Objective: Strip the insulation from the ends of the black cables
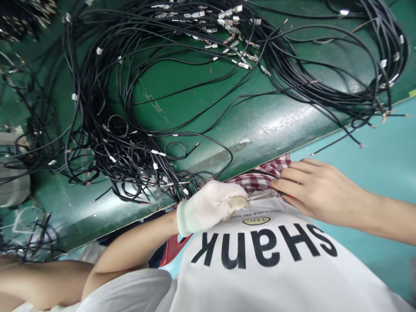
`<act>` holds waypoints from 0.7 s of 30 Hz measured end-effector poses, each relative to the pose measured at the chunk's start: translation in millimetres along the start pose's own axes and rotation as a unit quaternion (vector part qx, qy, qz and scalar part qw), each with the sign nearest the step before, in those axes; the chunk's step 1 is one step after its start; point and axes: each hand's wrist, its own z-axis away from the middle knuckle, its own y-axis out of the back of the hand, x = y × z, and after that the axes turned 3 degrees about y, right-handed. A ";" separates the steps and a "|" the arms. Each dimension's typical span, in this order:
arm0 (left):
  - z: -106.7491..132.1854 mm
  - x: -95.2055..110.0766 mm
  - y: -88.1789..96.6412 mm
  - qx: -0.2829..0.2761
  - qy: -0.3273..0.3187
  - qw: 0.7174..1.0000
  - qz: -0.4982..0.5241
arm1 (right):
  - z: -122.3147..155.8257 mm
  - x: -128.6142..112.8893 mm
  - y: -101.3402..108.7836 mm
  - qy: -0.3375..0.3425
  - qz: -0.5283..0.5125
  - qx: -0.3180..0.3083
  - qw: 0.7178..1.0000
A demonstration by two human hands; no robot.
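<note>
My left hand (212,204), in a white glove, is closed in front of my shirt, its thumb and fingers pinched together. What lies inside the pinch is hidden. Facing it, my bare right hand (310,190) has its fingers curled round a slim, tapered silver metal piece (261,195), with a bit of red showing under the fingers. The metal tip reaches to the glove's fingertips; its exact kind is unclear. Just behind the glove, ends of black cables (182,184) lie at the table edge. Red-and-white checked cloth (250,181) shows between the hands and the table.
Across the green table (191,91) spreads a large tangle of black cables (107,143), many with silver terminals (227,21). Another coiled bundle (325,86) overhangs the right edge. A white round object (13,186) stands at left. Below it shows a bare limb (35,277), owner unclear.
</note>
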 end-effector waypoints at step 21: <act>0.3 1.9 0.3 -0.001 0.015 1.000 0.018 | 0.5 -0.5 -1.9 -0.001 -0.051 -0.009 0.999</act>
